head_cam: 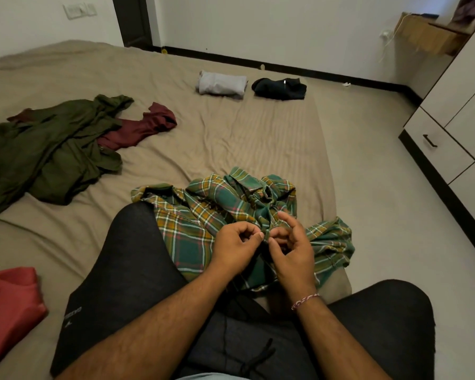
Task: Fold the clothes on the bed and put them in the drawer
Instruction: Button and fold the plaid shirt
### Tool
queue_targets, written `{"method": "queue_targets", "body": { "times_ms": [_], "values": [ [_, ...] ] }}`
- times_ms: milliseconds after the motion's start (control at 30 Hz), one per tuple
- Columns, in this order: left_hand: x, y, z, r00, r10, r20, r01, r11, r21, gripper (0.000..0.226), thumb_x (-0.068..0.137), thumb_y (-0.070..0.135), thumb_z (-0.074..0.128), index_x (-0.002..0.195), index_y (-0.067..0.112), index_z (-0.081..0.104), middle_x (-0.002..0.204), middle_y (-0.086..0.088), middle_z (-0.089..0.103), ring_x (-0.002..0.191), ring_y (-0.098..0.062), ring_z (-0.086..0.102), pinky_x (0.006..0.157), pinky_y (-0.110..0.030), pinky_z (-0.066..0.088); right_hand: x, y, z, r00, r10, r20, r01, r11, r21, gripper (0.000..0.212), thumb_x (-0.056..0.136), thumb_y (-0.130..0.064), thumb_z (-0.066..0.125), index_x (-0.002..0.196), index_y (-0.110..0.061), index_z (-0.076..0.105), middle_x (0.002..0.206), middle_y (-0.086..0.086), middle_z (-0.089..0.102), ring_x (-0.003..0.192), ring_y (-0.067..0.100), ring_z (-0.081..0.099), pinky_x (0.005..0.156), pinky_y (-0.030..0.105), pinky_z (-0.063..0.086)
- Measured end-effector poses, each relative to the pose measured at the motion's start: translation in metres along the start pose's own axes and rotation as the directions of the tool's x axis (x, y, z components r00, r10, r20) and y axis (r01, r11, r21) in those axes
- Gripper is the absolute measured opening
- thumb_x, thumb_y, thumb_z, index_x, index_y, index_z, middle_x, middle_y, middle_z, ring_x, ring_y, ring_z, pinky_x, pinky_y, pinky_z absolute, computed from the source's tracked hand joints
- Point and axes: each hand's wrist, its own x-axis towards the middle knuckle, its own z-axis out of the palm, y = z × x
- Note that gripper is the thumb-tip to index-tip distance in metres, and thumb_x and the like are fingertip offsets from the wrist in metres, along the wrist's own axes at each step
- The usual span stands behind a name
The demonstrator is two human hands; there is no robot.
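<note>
At the lower centre of the frame the person sits on the bed [231, 133] with a green plaid shirt [203, 215] crumpled between the knees. The left hand [235, 249] and the right hand [292, 249] meet at the shirt's front edge. The grip of each hand looks like a pinch with thumb and forefinger on a small part of the cloth, perhaps a button, but this spot is too small to tell for sure.

I judge the step in hand is to prepare this shirt for folding. The next move calls for spreading it flat, because the sleeves are bunched.

At the left lie an olive garment [47, 149] and a maroon garment [143, 127], unfolded. In the upper centre a grey folded garment [221, 83] and a dark folded garment [280, 88] wait. The drawer unit [444, 149] stands at the right, closed.
</note>
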Motion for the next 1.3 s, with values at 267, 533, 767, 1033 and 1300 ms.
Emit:
{"method": "queue_targets", "body": {
  "times_ms": [267, 533, 767, 1033, 1300],
  "values": [
    [0.004, -0.003, 0.000, 0.996, -0.011, 0.088, 0.008, 0.999, 0.037, 0.015, 0.092, 0.018, 0.074, 0.078, 0.021, 0.074, 0.076, 0.004, 0.073, 0.075, -0.018, 0.070, 0.070, -0.034, 0.056, -0.005, 0.002, 0.003, 0.976, -0.218, -0.004, 0.205, 0.924, -0.322, 0.075, 0.086, 0.002, 0.073, 0.146, -0.035, 0.048, 0.097, -0.011, 0.066, 0.090, 0.005, 0.067, 0.084, 0.010, 0.051],
    [0.009, 0.001, -0.009, 0.946, -0.179, 0.271, 0.232, 0.956, -0.178, 0.022, 0.096, 0.011, 0.066, 0.075, 0.015, 0.073, 0.076, -0.009, 0.068, 0.074, -0.022, 0.062, 0.074, -0.038, 0.050, -0.001, 0.002, -0.002, 0.956, -0.279, 0.092, 0.293, 0.894, -0.338, 0.075, 0.087, 0.000, 0.075, 0.151, -0.030, 0.049, 0.101, -0.012, 0.067, 0.096, 0.003, 0.066, 0.088, 0.011, 0.048],
    [0.018, 0.007, -0.029, 0.817, -0.240, 0.524, 0.453, 0.830, -0.325, 0.021, 0.094, -0.001, 0.060, 0.077, 0.008, 0.070, 0.083, -0.016, 0.066, 0.078, -0.021, 0.064, 0.079, -0.032, 0.052, 0.002, -0.001, -0.007, 0.927, -0.321, 0.193, 0.372, 0.847, -0.380, 0.081, 0.085, -0.008, 0.080, 0.155, -0.026, 0.044, 0.101, -0.014, 0.068, 0.093, -0.002, 0.067, 0.089, 0.010, 0.049],
    [0.015, 0.004, -0.017, 0.903, -0.217, 0.372, 0.320, 0.916, -0.242, 0.025, 0.097, 0.018, 0.071, 0.073, 0.013, 0.077, 0.066, -0.004, 0.065, 0.061, -0.010, 0.055, 0.062, -0.022, 0.044, 0.007, 0.004, -0.001, 0.905, -0.371, 0.208, 0.422, 0.732, -0.535, 0.066, 0.082, -0.008, 0.079, 0.136, -0.027, 0.046, 0.102, -0.001, 0.071, 0.088, 0.015, 0.068, 0.077, 0.031, 0.059],
    [0.016, 0.000, -0.014, 0.933, -0.184, 0.309, 0.295, 0.884, -0.362, 0.014, 0.098, 0.006, 0.066, 0.091, 0.002, 0.077, 0.089, -0.017, 0.073, 0.079, -0.017, 0.067, 0.074, -0.025, 0.054, 0.007, 0.006, 0.001, 0.838, -0.515, 0.178, 0.517, 0.648, -0.560, 0.052, 0.084, -0.006, 0.078, 0.130, -0.019, 0.056, 0.099, 0.001, 0.073, 0.081, 0.019, 0.071, 0.070, 0.034, 0.060]
  ]
}}
